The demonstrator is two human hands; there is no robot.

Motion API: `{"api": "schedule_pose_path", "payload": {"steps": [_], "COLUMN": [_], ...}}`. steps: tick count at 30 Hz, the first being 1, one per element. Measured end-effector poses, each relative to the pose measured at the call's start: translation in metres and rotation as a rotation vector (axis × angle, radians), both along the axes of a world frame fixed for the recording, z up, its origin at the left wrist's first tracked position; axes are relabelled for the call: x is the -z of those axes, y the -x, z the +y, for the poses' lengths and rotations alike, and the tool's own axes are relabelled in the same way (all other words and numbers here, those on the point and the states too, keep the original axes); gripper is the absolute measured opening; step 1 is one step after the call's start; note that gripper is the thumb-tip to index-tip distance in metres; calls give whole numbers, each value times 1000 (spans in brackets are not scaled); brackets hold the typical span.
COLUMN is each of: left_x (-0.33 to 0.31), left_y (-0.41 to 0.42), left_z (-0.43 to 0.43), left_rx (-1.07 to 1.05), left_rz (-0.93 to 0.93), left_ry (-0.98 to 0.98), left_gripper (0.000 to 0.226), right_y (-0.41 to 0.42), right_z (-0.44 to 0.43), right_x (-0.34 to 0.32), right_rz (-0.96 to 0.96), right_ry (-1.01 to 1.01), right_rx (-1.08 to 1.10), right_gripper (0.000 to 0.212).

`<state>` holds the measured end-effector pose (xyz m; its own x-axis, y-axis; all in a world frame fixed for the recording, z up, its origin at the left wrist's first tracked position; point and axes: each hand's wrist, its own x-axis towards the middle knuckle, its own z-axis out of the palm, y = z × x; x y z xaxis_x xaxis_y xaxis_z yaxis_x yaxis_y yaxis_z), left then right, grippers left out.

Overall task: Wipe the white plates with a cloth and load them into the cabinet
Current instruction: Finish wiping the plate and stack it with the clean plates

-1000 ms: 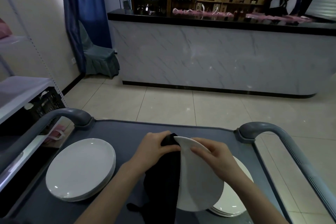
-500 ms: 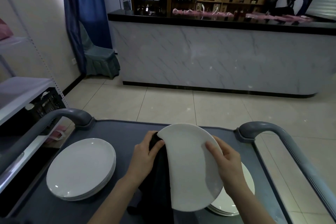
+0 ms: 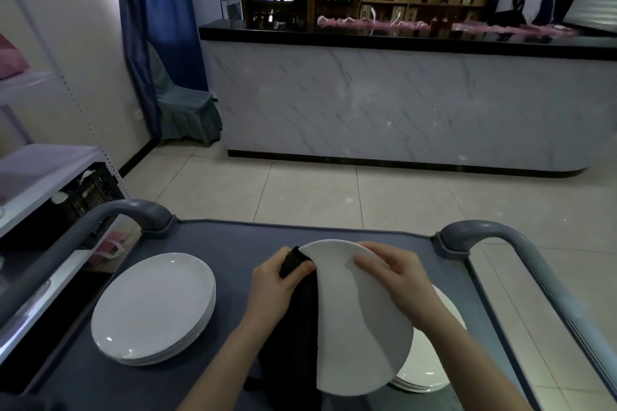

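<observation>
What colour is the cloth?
Black; the cloth hangs from the left hand, in the head view.

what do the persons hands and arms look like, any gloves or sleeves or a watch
Both are bare. The left hand and right hand wear no gloves, and no ring can be made out. The forearms run uncovered to the bottom edge of the picture: no sleeve, watch or bracelet in view.

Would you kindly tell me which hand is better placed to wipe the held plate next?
Probably the left: the left hand grips the black cloth against the left edge of the plate, while the right hand holds its upper rim to steady it.
</observation>
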<state>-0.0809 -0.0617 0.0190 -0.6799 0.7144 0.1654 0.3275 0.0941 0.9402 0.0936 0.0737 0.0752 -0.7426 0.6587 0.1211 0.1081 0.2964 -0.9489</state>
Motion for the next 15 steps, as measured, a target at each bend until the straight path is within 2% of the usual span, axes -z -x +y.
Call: {"api": "schedule_pose_path", "payload": {"steps": [3, 4, 6, 9, 11, 13, 15], "left_x": [11, 14, 17, 10, -1, -13, -18], "left_y": [-11, -15, -17, -2, 7, 6, 5], "left_z": [-7, -9, -11, -12, -8, 0, 6], "left_rx": [-145, -171, -194, -133, 24, 205, 279], "left_rz": [-267, -334, -343, -124, 69, 193, 242], "left_ry": [-59, -69, -76, -68, -19, 40, 52], "left_gripper": [9, 7, 7, 13, 21, 23, 20], "right_y": [-2, -3, -7, -14, -10, 5, 17], "right_z": [-13, -17, -19, -3, 8, 6, 0], "right_x": [12, 17, 24, 15, 3, -6, -3], "right_rz": [161, 171, 104, -58, -172, -345, -396], "right_ry": [162, 194, 154, -14, -128, -329, -452], "right_rx": [281, 344, 349, 198, 41, -122, -159], "right_gripper": [21, 22, 23, 18, 17, 9, 29]}}
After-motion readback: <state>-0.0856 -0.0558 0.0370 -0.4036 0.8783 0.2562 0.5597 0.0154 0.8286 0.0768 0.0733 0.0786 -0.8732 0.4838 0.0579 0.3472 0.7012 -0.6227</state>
